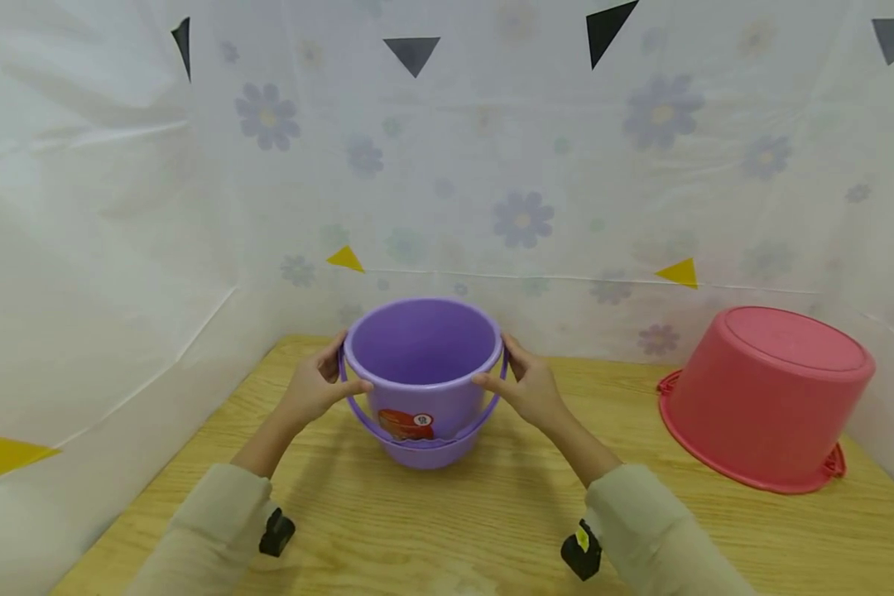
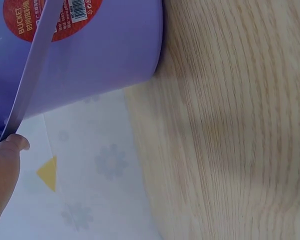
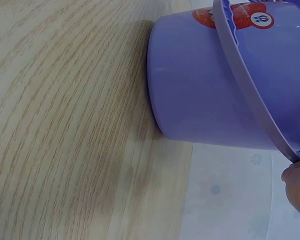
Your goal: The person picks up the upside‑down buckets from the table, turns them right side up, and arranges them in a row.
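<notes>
A purple bucket (image 1: 447,406) stands upright on the wooden table, its open mouth facing up. My left hand (image 1: 316,385) grips the bucket's left side at the rim, thumb at the front and fingers behind. On the opposite side, my right hand (image 1: 531,389) holds the rim in the same way. The purple handle (image 2: 34,65) hangs down across the front, over a red label (image 3: 247,16). In both wrist views the fingers lie at the handle's ends, close to its joints. The far outer side of the bucket is hidden.
At the right of the table (image 1: 417,530), a red bucket (image 1: 771,397) stands upside down, its rim on the wood. White flower-patterned sheeting (image 1: 447,165) rises behind the table and at its sides, with yellow and dark triangles on it.
</notes>
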Motion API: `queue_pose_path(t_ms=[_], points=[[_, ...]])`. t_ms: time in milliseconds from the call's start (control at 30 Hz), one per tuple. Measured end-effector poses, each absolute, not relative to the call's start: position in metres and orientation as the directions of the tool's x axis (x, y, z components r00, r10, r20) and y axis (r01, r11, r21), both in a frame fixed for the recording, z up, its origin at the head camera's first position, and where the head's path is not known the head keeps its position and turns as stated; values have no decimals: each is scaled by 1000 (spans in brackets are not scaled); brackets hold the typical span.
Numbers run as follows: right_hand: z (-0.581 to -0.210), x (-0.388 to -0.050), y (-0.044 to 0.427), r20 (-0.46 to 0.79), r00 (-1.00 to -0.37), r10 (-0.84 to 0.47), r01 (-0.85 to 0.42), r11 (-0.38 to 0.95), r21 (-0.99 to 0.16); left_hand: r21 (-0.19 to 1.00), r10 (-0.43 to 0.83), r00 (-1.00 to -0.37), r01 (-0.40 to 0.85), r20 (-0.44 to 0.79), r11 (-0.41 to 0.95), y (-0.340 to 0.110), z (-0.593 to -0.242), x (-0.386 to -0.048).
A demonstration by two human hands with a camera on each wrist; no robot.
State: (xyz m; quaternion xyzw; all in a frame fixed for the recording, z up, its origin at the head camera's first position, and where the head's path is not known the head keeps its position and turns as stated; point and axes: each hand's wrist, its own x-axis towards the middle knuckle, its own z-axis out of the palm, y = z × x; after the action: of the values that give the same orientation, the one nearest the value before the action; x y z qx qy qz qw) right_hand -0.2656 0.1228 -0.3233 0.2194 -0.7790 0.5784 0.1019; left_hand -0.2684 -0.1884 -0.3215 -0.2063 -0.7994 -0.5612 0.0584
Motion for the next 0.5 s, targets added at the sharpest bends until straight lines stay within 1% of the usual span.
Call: queue_pose_path(t_ms=[200, 333, 400, 500], points=[[-325, -268, 121, 390, -892, -228, -442, 268, -856, 883, 272, -911, 381, 309, 275, -190, -323, -268], [-323, -269, 122, 370, -895, -251, -437, 323, -839, 879, 273, -912, 380, 305, 288, -190, -323, -267], [-321, -269, 122, 354, -900, -254, -428, 362, -828, 871, 276, -912, 384, 305, 306, -190, -322, -267], [-318, -268, 122, 332, -910, -247, -409, 420, -810, 844, 277, -912, 391, 302, 366, -191, -321, -265]])
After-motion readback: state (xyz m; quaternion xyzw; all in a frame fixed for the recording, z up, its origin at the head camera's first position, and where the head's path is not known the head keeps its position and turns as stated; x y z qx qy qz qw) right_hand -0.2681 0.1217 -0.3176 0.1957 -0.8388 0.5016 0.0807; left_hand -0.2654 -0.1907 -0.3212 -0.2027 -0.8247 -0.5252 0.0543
